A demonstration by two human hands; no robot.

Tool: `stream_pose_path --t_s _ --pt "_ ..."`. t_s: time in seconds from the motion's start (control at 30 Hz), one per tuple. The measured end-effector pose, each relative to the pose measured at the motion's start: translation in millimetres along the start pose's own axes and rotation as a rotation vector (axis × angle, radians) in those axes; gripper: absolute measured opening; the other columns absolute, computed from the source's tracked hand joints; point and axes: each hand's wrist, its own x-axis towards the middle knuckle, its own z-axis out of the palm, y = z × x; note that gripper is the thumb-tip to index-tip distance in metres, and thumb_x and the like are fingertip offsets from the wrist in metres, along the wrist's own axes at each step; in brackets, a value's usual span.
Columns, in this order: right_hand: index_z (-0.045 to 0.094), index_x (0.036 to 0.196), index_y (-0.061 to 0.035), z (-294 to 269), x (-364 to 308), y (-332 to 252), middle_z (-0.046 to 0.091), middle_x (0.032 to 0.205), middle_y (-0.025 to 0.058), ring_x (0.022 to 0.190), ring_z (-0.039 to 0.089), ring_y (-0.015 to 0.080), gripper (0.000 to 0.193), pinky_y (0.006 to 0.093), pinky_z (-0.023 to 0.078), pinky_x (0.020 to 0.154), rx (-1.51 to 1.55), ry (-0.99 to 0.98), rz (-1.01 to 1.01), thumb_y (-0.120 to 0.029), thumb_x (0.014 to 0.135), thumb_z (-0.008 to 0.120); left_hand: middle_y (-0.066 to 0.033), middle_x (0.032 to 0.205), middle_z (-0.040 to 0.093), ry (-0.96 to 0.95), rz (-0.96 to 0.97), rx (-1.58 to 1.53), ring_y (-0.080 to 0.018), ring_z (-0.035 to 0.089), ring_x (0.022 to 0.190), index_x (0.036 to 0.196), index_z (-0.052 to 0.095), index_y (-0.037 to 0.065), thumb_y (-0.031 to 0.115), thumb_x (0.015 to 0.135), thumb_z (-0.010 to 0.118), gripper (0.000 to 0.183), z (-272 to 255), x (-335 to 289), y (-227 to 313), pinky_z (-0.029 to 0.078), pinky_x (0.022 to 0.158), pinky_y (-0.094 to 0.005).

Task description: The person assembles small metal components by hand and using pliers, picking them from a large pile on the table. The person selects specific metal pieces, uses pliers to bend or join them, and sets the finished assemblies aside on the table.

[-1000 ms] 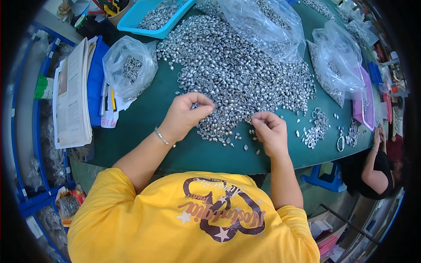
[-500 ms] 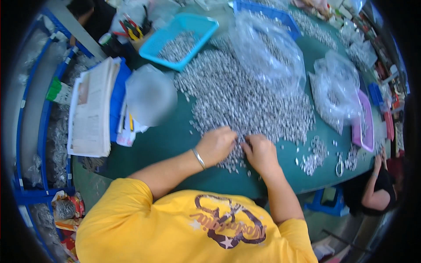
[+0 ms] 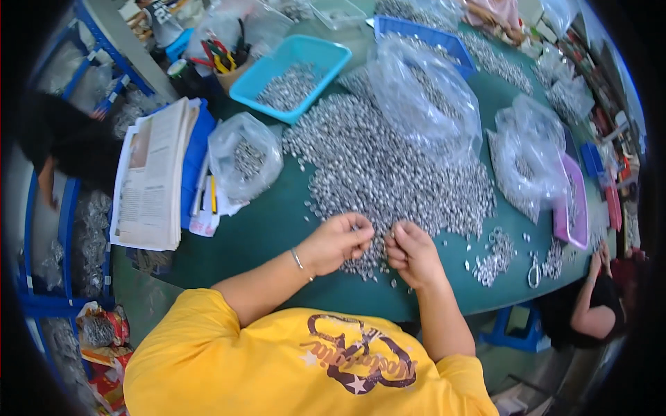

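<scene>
A broad heap of small silvery metal pieces (image 3: 395,182) covers the middle of the green table. Over its near edge, my left hand (image 3: 338,244) is closed in a pinch, thumb against bent fingers. My right hand (image 3: 414,255) is curled shut just beside it, thumb pressed on the index finger. Only a small gap separates the two sets of fingertips. Whatever lies between them is too small to make out. Loose pieces (image 3: 362,269) are scattered on the table below and between my hands.
Beyond the heap stand a turquoise basket (image 3: 342,61) and a blue tray (image 3: 454,47). Transparent bags (image 3: 397,73) hold more pieces. Newspapers (image 3: 146,184) lie left; a pink basket (image 3: 579,236) and small piles (image 3: 494,260) lie right. Another person's arm (image 3: 586,298) is at the right edge.
Both hands have drawn back slightly from the heap, their fingers now pinched and raised. The bag at left has come into sharper view, and a dark-clothed person now shows by the shelves.
</scene>
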Motion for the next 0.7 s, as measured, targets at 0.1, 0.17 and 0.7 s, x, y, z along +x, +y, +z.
stream_pose_path --t_s 0.1,0.17,0.7 --pt "0.045 0.091 -0.0043 -5 -7 4 0.05 0.076 0.005 0.049 0.035 0.0053 0.011 0.0156 0.025 0.04 0.17 -0.122 0.075 -0.015 0.09 0.048 -0.0022 0.078 0.057 -0.008 -0.052 -0.09 -0.0093 0.055 0.069 0.088 0.054 0.008 0.01 0.085 0.056 0.004 -3 -2 -7 0.044 0.059 -0.0196" --pt "0.046 0.091 -0.0042 -3 -10 6 0.051 0.077 0.0056 0.049 0.035 0.0052 0.011 0.0155 0.026 0.04 0.23 -0.15 0.079 -0.014 0.09 0.048 -0.004 0.086 0.058 -0.03 -0.083 -0.126 -0.0105 0.055 0.076 0.09 0.054 0.007 0.01 0.086 0.053 0.005 -3 -3 -8 0.045 0.066 -0.0202" --pt "0.052 0.096 -0.0054 -20 -17 21 0.056 0.072 0.0059 0.042 0.032 0.0043 0.012 0.0158 0.025 0.038 0.343 -0.176 -0.008 -0.015 0.09 0.048 -0.0069 0.093 0.062 -0.052 -0.115 -0.232 -0.0121 0.06 0.082 0.104 0.058 0.001 0.005 0.085 0.054 0.02 -7 -9 -18 0.049 0.071 -0.0217"
